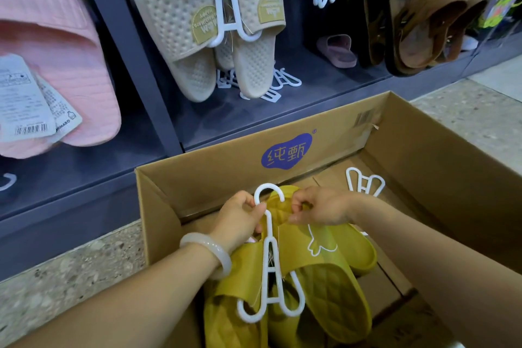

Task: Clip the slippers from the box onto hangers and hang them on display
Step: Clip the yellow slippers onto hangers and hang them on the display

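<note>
we see left hand (240,217) pinching white plastic hanger (269,257); right hand (319,207) gripping quilted yellow slippers (324,285) | over cardboard box (423,178)

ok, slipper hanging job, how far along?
Done: a beige pair already hangs clipped on the rack. In hand: over the box, the left hand pinches the white hanger near its hook while the right hand grips the yellow slippers. Left: hang this pair; a spare hanger lies in the box, with no other slippers visible there.
</note>
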Demonstrator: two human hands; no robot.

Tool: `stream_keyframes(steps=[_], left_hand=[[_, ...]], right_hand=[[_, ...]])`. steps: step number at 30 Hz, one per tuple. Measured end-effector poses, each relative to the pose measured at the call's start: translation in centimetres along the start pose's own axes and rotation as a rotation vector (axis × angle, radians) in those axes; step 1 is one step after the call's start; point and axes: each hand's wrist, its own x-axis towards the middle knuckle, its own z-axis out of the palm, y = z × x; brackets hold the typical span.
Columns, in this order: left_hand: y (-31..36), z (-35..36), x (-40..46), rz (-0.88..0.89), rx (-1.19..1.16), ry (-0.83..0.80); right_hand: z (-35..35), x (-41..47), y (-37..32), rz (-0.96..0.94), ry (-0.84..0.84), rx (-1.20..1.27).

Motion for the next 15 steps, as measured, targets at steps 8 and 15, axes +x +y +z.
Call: stream_keyframes(steps=[8,15], left_hand=[[0.0,0.1,2.1,0.213,0.591,0.131],[0.2,-0.7,3.5,0.075,0.427,0.306]], right_hand=[[1.2,0.0,0.3,0.038,0.049,0.247],[1.7,-0.2,0.7,0.038,0.063,0.267]])
